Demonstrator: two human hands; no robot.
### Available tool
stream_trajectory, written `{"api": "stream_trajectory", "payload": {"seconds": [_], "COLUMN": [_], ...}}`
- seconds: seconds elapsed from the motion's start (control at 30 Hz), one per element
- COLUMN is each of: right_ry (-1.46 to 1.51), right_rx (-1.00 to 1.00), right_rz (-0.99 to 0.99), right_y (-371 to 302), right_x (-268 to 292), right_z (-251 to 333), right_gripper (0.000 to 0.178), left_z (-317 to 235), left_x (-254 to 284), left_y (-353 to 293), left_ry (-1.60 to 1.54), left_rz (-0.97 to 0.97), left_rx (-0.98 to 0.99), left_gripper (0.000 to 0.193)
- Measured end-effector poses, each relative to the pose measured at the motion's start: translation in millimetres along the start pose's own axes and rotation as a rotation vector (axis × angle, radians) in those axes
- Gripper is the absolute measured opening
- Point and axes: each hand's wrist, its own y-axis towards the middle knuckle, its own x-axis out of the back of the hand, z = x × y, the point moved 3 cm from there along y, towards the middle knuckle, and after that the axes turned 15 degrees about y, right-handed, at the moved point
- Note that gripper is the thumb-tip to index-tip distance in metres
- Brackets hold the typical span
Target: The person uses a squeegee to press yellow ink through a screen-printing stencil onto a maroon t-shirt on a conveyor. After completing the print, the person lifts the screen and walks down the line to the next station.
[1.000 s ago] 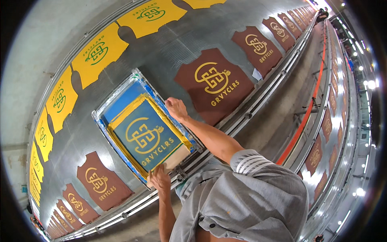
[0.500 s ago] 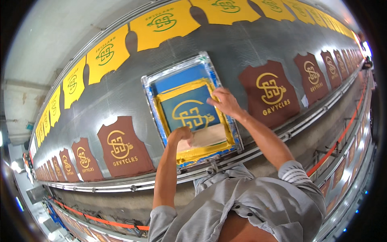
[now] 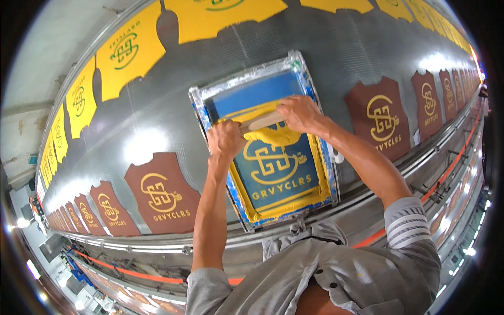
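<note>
A silk-screen frame (image 3: 318, 89) with a taped, paint-smeared rim lies on the long dark table. Its blue mesh (image 3: 278, 176) shows a pale yellow emblem and lettering. Across the far part of the mesh runs a squeegee (image 3: 261, 122) with a pale wooden handle. My left hand (image 3: 226, 138) is closed round its left end and my right hand (image 3: 301, 113) round its right end. Thick yellow ink (image 3: 278, 137) is heaped along the near side of the squeegee. More ink lines the borders of the mesh. The squeegee's blade is hidden.
Maroon garment panels (image 3: 161, 191) with yellow prints lie in a row on both sides of the frame. Yellow panels (image 3: 128, 55) with green prints line the table's far side. A metal rail (image 3: 173, 248) runs along the near edge, and an orange strip (image 3: 131, 274) lies beyond it.
The squeegee has gone from the near end of the mesh to the far part, with ink along it. My right hand, off the squeegee before, now grips it beside my left.
</note>
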Motion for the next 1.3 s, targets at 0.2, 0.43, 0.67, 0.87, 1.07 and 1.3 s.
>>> {"api": "stream_trajectory", "payload": {"seconds": [0.2,0.43,0.67,0.87,1.07,1.3], "right_ry": [0.082,0.173,0.223,0.542,0.273,0.646], "right_rx": [-0.023,-0.006,-0.059,-0.124,-0.375,-0.574], "right_rz": [0.037,-0.026,0.015,0.141,-0.728,-0.877], "right_y": [-50.8,-141.9,-249.5,-248.5,-205.0,-171.6], "right_x": [-5.0,-42.3,-79.7,-55.9,-25.0,-32.7], "right_z": [23.2,69.0,120.4,118.7,10.5,-34.3], "right_gripper": [0.009,0.012,0.012,0.032,0.043,0.028], "left_z": [-16.8,-45.0,-86.7,-90.5,-106.9,-108.1], "left_x": [-20.4,-55.7,-84.2,-79.1,-67.6,-81.2], "left_y": [-44.6,-148.4,-262.6,-259.8,-250.0,-257.1], "left_ry": [-0.03,-0.09,-0.123,-0.054,0.075,-0.126], "left_rz": [-0.001,-0.07,-0.148,-0.048,-0.079,0.015], "left_rx": [-0.014,-0.009,-0.045,-0.015,-0.072,-0.086], "left_gripper": [0.035,0.039,0.039,0.024,0.025,0.027]}}
